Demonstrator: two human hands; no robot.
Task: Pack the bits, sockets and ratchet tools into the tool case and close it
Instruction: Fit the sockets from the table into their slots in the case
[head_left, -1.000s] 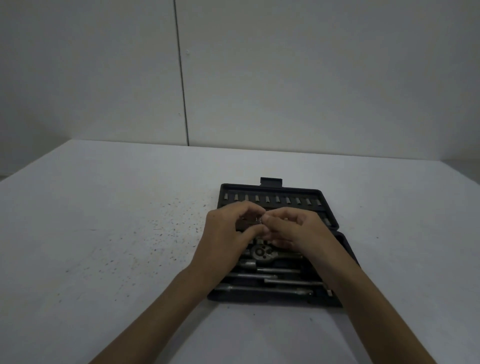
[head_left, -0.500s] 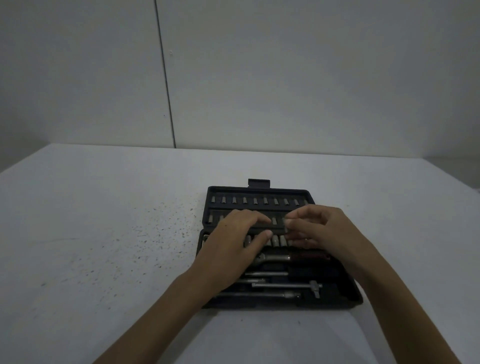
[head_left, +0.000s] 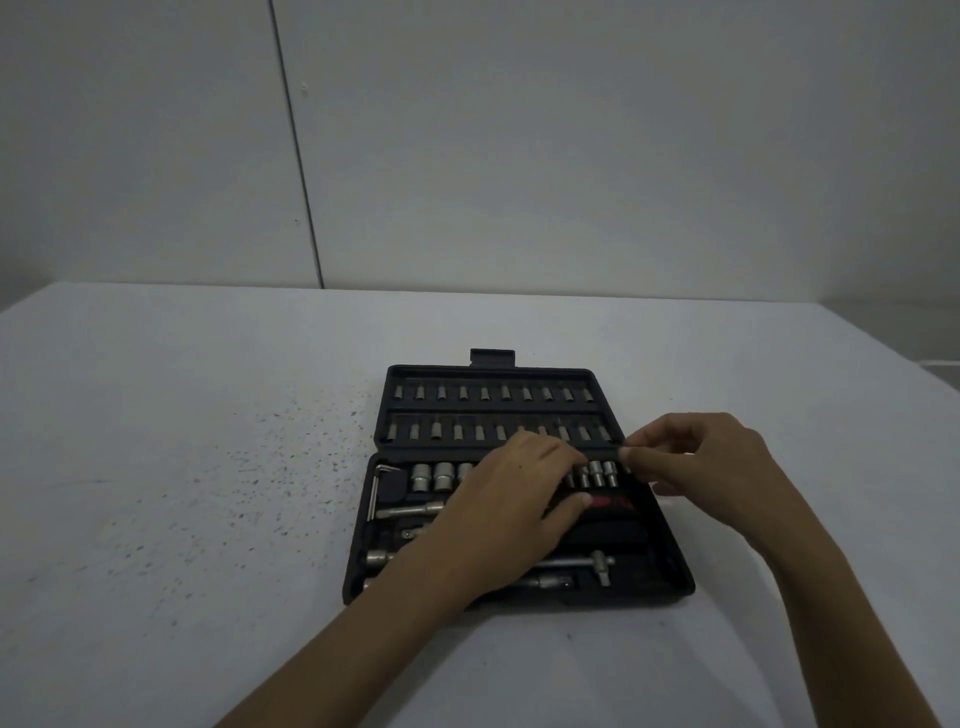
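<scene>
Now the open black plastic tool case (head_left: 670, 566) lies lengthwise near-to-far on the speckled white table (head_left: 156, 467), left hand (head_left: 511, 512) flat across its sockets (head_left: 441, 475), right hand (head_left: 711, 467) fingers curled, contents unclear.

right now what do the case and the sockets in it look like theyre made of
Tool case: looks like moulded black plastic, matte, with formed slots and a tab latch. Sockets: apparently steel, bright silvery finish catching light. Dim lighting leaves both uncertain.

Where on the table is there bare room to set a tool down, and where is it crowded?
Bare table lies left of the tool case, speckled near it; also right of it and behind its latch. Crowded: over the socket row, where the left hand and right hand work.
</scene>
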